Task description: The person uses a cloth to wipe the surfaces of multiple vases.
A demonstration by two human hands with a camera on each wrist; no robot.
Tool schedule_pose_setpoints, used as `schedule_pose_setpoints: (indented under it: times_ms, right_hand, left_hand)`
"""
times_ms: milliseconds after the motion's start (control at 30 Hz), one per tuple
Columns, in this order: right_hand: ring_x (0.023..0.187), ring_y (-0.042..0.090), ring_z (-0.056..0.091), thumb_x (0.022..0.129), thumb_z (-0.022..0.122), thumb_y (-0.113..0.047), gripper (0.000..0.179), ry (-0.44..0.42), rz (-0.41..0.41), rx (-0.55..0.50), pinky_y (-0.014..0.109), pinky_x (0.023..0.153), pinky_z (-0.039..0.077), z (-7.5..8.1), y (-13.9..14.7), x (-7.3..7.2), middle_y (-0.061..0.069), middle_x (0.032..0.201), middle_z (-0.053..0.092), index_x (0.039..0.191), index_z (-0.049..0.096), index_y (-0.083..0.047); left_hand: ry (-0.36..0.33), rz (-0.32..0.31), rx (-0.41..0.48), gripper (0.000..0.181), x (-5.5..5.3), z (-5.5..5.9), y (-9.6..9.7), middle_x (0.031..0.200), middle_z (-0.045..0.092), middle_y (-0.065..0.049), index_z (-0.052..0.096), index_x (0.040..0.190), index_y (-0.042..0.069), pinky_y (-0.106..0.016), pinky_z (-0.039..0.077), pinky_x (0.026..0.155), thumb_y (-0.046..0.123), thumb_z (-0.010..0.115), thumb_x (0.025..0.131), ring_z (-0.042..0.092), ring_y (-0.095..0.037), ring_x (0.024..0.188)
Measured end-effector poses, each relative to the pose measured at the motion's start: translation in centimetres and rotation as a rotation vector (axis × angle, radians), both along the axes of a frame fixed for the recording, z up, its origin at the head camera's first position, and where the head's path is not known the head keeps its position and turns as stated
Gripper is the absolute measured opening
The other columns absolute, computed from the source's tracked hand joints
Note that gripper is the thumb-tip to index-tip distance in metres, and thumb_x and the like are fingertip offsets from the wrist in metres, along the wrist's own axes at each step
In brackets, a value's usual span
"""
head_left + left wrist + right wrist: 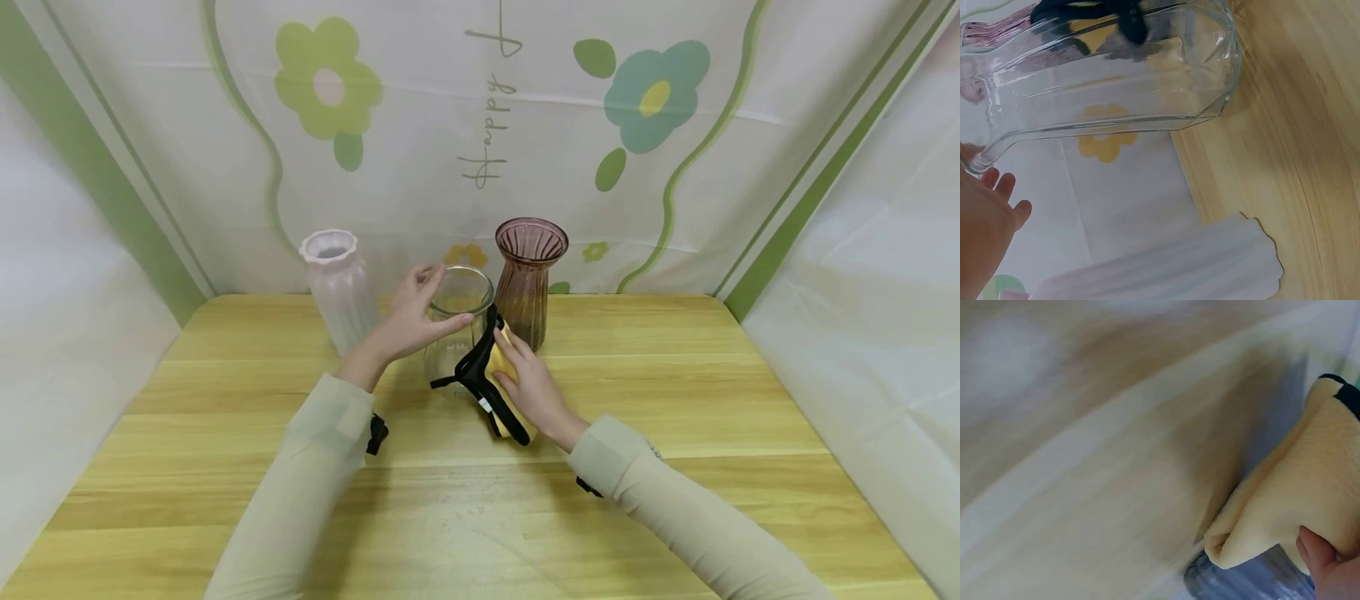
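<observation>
A clear glass vase [450, 333] stands in the middle of the table, its ribbed body fully in the left wrist view. My left hand [412, 321] holds it by the rim, thumb on the near side and fingers on the far side. My right hand [536, 392] grips a yellow cloth with black edging [501, 358] and a small white tag. The cloth lies against the right side of the clear vase. In the right wrist view the fluffy yellow cloth [1291, 487] is folded over, with my thumb and fingers [1319, 550] pressing into it.
A white fluted vase [341, 292] stands to the left of the clear one. Close behind on the right is a purple-brown ribbed glass vase [525, 283] with a flared mouth. A printed flower curtain [420, 192] hangs along the back edge of the wooden table [675, 375].
</observation>
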State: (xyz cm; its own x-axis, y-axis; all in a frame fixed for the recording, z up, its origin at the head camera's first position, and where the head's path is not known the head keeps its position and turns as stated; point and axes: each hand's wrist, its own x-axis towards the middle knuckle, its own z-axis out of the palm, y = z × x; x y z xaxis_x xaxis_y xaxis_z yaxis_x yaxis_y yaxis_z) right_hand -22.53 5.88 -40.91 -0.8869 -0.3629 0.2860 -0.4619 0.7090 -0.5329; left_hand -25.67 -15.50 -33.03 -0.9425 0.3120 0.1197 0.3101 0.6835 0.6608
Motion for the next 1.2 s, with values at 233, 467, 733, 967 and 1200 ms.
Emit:
schedule_pose_setpoints:
  times_ms: [233,467,733,967,1200]
  right_hand:
    - [0.121,0.043,0.053,0.091,0.064,-0.011,0.064,-0.024,0.009,0.070,0.048,0.096,0.050,-0.4,0.5,0.0,0.022,0.149,0.037,0.148,0.036,-0.011]
    - [0.126,0.040,0.050,0.092,0.062,-0.010,0.066,0.048,0.038,-0.031,0.048,0.100,0.048,0.6,0.0,-0.3,0.023,0.150,0.035,0.150,0.031,-0.008]
    - [0.129,0.042,0.046,0.092,0.061,-0.010,0.067,0.105,0.028,-0.125,0.049,0.103,0.044,1.9,-0.6,-0.6,0.024,0.151,0.033,0.150,0.028,-0.006]
    - [0.124,0.042,0.051,0.090,0.064,-0.011,0.067,0.107,0.038,-0.092,0.047,0.099,0.049,1.3,-0.5,-0.3,0.024,0.151,0.033,0.149,0.033,-0.008]
    - [0.119,0.040,0.056,0.090,0.065,-0.012,0.066,0.020,0.035,0.013,0.046,0.096,0.051,-0.1,0.1,0.0,0.023,0.150,0.035,0.149,0.034,-0.010]
  left_hand:
    - [0.027,0.014,-0.002,0.091,0.2,0.3,0.1,0.157,0.012,-0.017,0.012,0.154,0.010,-0.058,0.027,0.112,0.045,0.064,0.088,0.019,-0.035,0.141]
    - [0.032,0.003,-0.019,0.089,0.2,0.5,-0.5,0.158,0.014,-0.018,0.013,0.153,0.005,-0.062,0.019,0.115,0.042,0.061,0.088,0.015,-0.039,0.145]
    - [0.001,-0.029,-0.037,0.090,0.3,0.6,-0.7,0.160,0.009,-0.016,0.008,0.154,0.007,-0.066,0.016,0.113,0.044,0.056,0.087,0.011,-0.040,0.146]
    - [0.001,-0.027,-0.041,0.091,0.2,0.4,-0.6,0.161,0.006,-0.013,0.006,0.155,0.011,-0.065,0.015,0.114,0.050,0.056,0.089,0.009,-0.038,0.147]
    - [0.005,0.011,0.010,0.097,0.0,0.1,-0.2,0.158,0.007,-0.012,0.009,0.155,0.012,-0.059,0.025,0.112,0.057,0.061,0.086,0.018,-0.033,0.142]
